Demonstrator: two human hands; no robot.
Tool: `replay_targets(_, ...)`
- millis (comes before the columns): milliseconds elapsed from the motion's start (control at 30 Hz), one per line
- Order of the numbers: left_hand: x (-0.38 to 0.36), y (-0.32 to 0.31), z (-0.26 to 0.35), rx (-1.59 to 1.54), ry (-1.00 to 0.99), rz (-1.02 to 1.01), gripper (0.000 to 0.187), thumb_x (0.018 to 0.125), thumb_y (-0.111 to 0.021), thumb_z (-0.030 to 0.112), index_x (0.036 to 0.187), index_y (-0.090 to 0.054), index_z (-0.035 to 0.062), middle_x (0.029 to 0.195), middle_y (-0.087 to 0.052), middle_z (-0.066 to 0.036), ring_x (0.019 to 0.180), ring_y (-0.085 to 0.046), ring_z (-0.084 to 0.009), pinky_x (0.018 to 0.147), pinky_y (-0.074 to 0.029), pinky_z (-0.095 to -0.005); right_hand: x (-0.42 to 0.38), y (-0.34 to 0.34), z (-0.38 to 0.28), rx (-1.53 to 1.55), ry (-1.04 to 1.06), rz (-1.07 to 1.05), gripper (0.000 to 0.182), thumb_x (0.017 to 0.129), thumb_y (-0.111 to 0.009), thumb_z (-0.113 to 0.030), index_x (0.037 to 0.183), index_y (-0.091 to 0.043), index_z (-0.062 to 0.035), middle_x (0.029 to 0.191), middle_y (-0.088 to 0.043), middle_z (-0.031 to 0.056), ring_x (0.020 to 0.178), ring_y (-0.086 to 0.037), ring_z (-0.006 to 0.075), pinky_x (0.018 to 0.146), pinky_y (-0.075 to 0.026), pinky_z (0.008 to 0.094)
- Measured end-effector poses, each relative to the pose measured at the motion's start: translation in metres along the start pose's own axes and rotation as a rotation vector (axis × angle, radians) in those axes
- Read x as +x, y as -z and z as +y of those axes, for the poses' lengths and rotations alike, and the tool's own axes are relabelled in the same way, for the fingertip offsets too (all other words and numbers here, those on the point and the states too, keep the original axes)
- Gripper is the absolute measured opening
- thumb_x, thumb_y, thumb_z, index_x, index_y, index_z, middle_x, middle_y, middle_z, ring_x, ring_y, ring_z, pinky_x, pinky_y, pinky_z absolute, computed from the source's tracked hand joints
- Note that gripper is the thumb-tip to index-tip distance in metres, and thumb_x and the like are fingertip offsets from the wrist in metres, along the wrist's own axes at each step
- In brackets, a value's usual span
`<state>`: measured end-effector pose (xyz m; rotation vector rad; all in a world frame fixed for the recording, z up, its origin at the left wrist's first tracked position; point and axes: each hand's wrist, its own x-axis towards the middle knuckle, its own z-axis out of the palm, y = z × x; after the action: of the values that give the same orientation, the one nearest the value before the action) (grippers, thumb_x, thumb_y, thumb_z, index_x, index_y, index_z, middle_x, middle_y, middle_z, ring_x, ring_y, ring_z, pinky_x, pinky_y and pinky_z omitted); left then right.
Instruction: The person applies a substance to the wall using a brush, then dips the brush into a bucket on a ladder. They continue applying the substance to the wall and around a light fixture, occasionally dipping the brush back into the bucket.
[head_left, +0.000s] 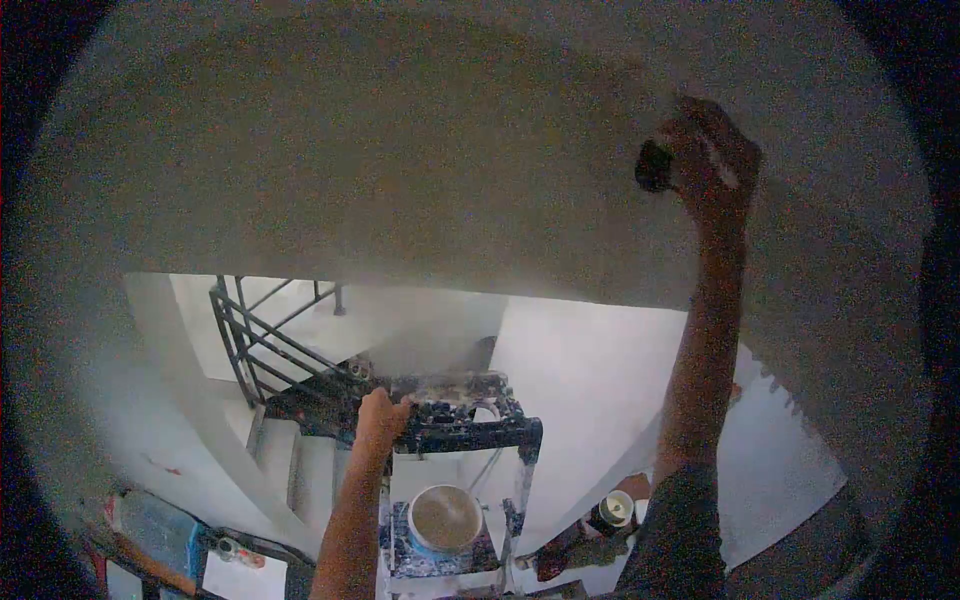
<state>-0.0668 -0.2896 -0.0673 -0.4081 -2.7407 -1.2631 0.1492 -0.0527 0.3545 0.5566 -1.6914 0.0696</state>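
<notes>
My right hand (715,155) is raised at the upper right, close to the dull grey-brown surface (380,150) overhead. Its fingers are closed around a tool with a dark, rounded end (654,166); the rest of this tool is hidden or too dim to name. Lower down, my left hand (380,415) grips the top left side of a paint-spattered stepladder (470,436). A round bucket (446,518) with a beige, grainy-looking content stands on a lower step of that ladder, below and right of my left hand.
Dark metal railings (275,340) and pale stair steps (278,458) lie beyond the ladder to the left. A white wall (585,385) rises to the right. An open can (615,508) stands low at the right, and a blue container (160,530) at the lower left.
</notes>
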Motion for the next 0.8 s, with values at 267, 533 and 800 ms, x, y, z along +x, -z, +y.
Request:
replay_targets(267,0.001,0.001,0.000,0.039,-0.002,-0.001,0.049,0.076,-0.067,0.035,0.093,-0.061,-0.0105,0.094,-0.062,-0.033,0.091,-0.062,-0.0456,0.082,-0.051,-0.0476,0.002,-0.011,0.050,0.247,-0.152,-0.083,0.029,0.089,-0.063,-0.018,0.115,-0.066,-0.0057,0.099,-0.069,0.0073,0.089,-0.063,0.0138,0.079,-0.050,0.0291)
replay_targets(533,-0.009,0.011,0.008,-0.023,0.011,-0.022,0.047,0.078,-0.066,0.034,0.092,-0.061,-0.0109,0.093,-0.063,-0.033,0.092,-0.062,-0.0452,0.081,-0.051,-0.0469,-0.010,-0.024,0.075,-0.666,-0.085,0.073,0.022,0.089,-0.060,-0.021,0.107,-0.065,-0.0088,0.089,-0.068,0.0103,0.078,-0.066,0.0218,0.076,-0.053,0.0336)
replay_targets(800,-0.008,0.011,0.007,-0.038,-0.057,0.045,0.047,0.076,-0.067,0.035,0.086,-0.060,-0.0106,0.088,-0.063,-0.032,0.088,-0.063,-0.0449,0.075,-0.052,-0.0474,-0.024,-0.026,0.050,-0.142,-0.130,-0.095,0.020,0.090,-0.061,-0.027,0.080,-0.063,-0.0095,0.068,-0.060,0.0024,0.056,-0.054,0.0136,0.054,-0.044,0.0300)
